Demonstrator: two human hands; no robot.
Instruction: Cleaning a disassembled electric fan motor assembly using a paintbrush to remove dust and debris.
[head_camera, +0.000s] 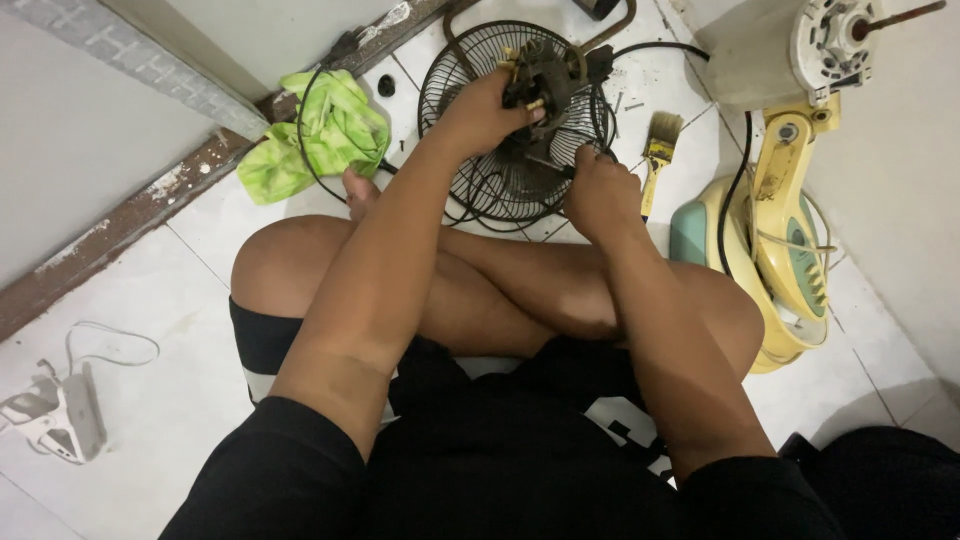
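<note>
On the far left of the floor lies a white power strip with its thin cord, well apart from the person. Further in, near the wall edge, a green cloth is crumpled on the white tiles, and a black cable runs over it toward the middle.

The person sits cross-legged on the floor, and both arms reach forward, away from the body. The left hand is the further one — it is closed around a small dark motor part, holding it up above the black fan grille, which lies flat on the tiles just beyond the knees. The part sits at the fingertips of this hand, a little to the right of the palm. I cannot tell if it has a clear long axis; it looks like a compact block with pale metal pieces on it.

The right hand is nearer to the body and lower, closed like a fist at the right rim of the grille. A thin dark tool seems to go from it up and left toward the part, but it is too small to be sure.

Right of this hand a paintbrush lies on the floor — and further right stands the yellow fan stand, tilted.
</note>
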